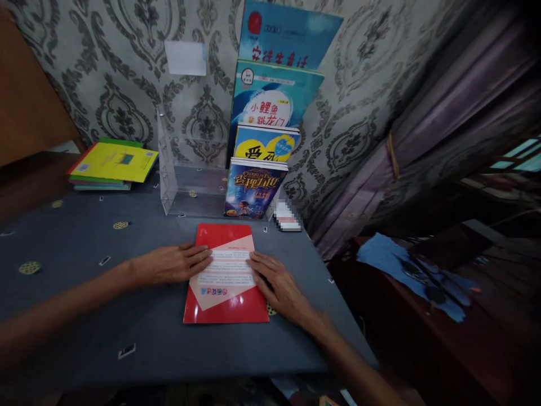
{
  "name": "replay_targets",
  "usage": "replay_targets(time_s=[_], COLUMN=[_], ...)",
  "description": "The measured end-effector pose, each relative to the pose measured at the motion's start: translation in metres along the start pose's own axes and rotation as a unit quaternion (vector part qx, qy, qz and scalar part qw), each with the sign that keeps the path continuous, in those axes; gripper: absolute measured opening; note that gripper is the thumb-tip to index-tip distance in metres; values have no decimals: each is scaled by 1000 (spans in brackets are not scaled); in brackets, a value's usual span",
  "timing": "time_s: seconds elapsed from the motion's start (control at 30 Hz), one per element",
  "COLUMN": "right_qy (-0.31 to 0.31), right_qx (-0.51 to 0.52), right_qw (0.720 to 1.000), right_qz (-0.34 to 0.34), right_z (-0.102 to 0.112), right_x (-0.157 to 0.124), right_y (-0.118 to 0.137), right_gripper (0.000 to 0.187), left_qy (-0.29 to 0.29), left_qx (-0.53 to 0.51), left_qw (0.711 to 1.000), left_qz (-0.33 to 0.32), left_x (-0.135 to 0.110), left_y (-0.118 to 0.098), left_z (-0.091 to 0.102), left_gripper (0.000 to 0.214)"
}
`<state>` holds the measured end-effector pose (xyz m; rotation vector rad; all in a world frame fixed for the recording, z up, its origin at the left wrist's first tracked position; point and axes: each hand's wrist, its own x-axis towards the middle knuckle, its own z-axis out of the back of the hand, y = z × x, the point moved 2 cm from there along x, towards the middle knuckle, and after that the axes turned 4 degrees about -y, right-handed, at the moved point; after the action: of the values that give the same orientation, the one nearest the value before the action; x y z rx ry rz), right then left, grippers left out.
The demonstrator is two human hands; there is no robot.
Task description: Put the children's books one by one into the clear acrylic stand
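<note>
A red book (pixel 228 307) with a pale printed panel lies flat on the table in front of me, its text upside down from here. My left hand (pixel 180 263) rests on its left edge, fingers stretched out flat. On the right edge lies my right hand (pixel 281 285), its fingers likewise extended over the cover. Just beyond the book stands a clear tiered rack (pixel 167 175). Its right side holds a dark blue book (pixel 256 192), a yellow and blue book (pixel 266 145), a teal book (pixel 274 96) and a blue book (pixel 291 34), stepped upward toward the back.
A stack of books with a yellow one (pixel 116 162) on top sits at the back left. Beside the rack's right foot lies a small white object (pixel 287 217), blurred out. Past the table's right edge are a purple curtain (pixel 363 169) and a blue cloth (pixel 393 270).
</note>
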<state>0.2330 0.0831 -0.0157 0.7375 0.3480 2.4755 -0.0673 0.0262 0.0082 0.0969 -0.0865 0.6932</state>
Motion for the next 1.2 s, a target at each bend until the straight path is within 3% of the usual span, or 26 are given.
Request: replay_targets(time_s=[0.13,0.23,0.37,0.5,0.73,0.87,1.03,1.2], right_qy=[14,18,7,-63,-163,-213,-263,-299], right_qx=[36,68,94,111,112,103,103,106], right_qw=[999,997,995,991,980,971,958,947], right_qz=[20,31,25,40,28,-25,-42,-51], right_z=[4,6,8,11,15,8,1,-8], right_x=[-3,-3,0,7,36,59,88,97], right_y=[-12,-19,-21,-17,-4,5,12,9], right_gripper=[52,63,52,42,34,28,23,20], left_qy=[-33,-114,-222,-287,-339,-409,-442,-435], left_qx=[-57,-102,-139,-170,-224,-206,-221,-216], left_qw=[997,986,959,930,881,834,774,764], left_qz=[34,70,107,154,245,310,396,424], left_x=[-8,-10,-7,-4,4,13,20,22], left_y=[2,5,7,5,7,13,25,32], left_z=[-5,-12,-24,-25,-5,6,11,7], left_gripper=[61,57,46,42,40,34,36,34])
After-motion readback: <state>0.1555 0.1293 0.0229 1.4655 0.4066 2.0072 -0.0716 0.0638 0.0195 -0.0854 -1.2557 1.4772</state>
